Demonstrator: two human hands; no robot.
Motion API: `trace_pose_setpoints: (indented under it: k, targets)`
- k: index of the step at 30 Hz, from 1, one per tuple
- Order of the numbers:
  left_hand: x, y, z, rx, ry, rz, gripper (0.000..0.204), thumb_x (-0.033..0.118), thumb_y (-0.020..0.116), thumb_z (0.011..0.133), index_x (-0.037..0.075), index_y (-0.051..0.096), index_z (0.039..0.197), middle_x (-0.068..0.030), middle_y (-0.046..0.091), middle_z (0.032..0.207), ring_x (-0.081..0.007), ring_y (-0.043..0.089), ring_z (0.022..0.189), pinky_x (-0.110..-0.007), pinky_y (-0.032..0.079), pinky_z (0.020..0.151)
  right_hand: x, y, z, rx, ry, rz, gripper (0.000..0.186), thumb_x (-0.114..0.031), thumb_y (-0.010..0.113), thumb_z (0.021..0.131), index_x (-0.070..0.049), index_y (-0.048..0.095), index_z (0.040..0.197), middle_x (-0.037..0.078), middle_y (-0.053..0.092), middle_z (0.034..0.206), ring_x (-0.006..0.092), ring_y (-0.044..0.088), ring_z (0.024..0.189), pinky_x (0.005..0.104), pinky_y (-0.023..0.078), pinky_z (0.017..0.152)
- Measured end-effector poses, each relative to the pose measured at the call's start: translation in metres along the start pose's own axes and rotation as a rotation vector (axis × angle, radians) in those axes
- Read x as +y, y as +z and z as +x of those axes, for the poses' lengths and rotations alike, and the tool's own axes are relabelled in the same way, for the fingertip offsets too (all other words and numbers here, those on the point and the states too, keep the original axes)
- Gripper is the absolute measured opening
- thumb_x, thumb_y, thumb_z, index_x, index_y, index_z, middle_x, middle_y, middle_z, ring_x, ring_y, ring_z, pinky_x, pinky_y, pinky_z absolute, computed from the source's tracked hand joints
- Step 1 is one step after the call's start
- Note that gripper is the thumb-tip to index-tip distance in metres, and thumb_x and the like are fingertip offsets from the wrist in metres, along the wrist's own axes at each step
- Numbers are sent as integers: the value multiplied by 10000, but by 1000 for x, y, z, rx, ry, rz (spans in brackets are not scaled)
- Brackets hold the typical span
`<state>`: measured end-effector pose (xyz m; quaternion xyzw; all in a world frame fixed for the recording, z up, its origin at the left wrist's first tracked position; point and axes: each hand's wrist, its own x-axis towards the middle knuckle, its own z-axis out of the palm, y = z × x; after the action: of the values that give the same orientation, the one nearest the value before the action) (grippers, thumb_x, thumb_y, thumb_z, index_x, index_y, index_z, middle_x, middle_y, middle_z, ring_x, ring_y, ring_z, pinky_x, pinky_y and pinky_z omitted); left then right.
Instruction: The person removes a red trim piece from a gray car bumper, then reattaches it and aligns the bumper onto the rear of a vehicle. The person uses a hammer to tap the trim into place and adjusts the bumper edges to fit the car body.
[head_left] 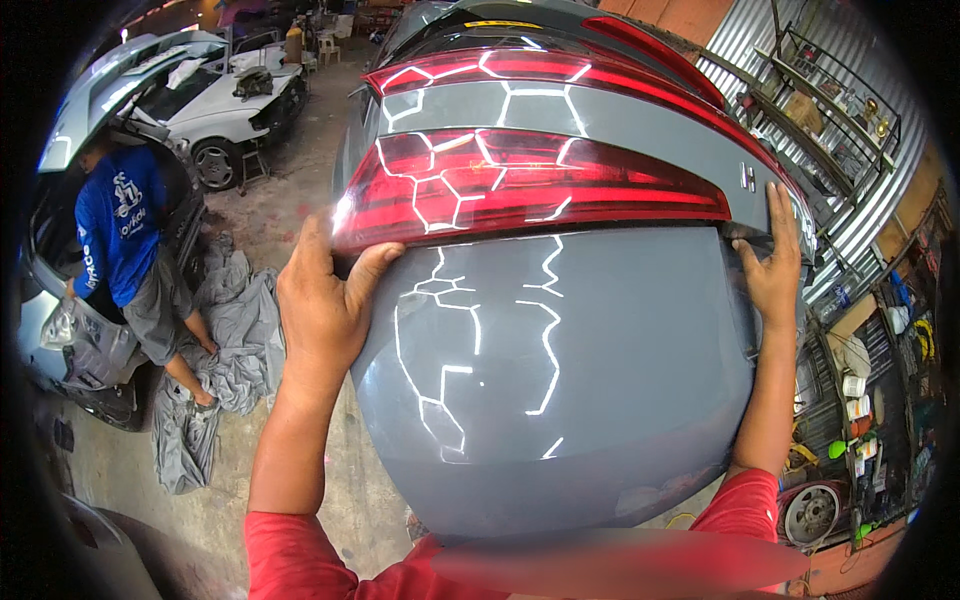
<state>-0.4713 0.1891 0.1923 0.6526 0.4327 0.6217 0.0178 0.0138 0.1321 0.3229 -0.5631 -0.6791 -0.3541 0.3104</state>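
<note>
While the grey car panel [630, 370] lies between the forearms, the left hand [325, 305] sits at its upper left corner, thumb near the seam under a red tail lamp [540, 185]. The right hand [773, 270] rests at the upper right corner, thumb spread from straightened fingers. Whether either grips cannot be told. Left of the hands stands a person in blue [125, 225].

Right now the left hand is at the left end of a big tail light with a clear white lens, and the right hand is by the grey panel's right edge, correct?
Lens colour is wrong: head view shows the big tail light is red. Left hand and right hand by the grey panel: as you said.
</note>
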Motion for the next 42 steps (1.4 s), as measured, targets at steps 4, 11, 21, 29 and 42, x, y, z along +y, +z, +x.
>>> trace_pose_setpoints:
  k: [4,11,21,29,42]
  targets:
    - [0,0,-1,1,-27,-24,454,282,856,854,5,641,1142,-200,711,927,-356,715,825,-378,545,747,-1,3,-3,18,-16,-61,929,8,769,730,-149,429,1580,168,405,1631,385,409,1485,461,329,1230]
    - [1,4,6,3,-52,-90,482,271,853,863,-11,649,1197,-188,730,964,-311,732,860,-360,555,788,6,5,-3,25,-31,-106,895,-29,800,762,-140,434,1572,174,410,1626,389,426,1472,451,356,1215]
    - [3,4,9,15,-52,-60,542,315,866,841,-13,644,1211,-193,730,975,-332,732,854,-370,560,788,14,4,-2,29,-74,-122,857,-90,802,790,-109,437,1566,186,405,1626,395,416,1476,465,342,1219]
    - [3,4,8,8,-78,-135,557,343,901,790,-8,656,1147,-188,726,951,-330,736,829,-371,563,765,9,7,0,40,-138,-222,936,-106,813,753,-74,374,1579,240,399,1594,445,416,1437,493,326,1216]
    - [-7,3,6,7,-24,-73,624,356,965,697,-73,687,1056,-200,733,913,-290,734,805,-345,564,781,8,8,1,74,-124,-272,849,-93,823,722,-40,464,1489,231,470,1540,419,469,1402,469,379,1183]
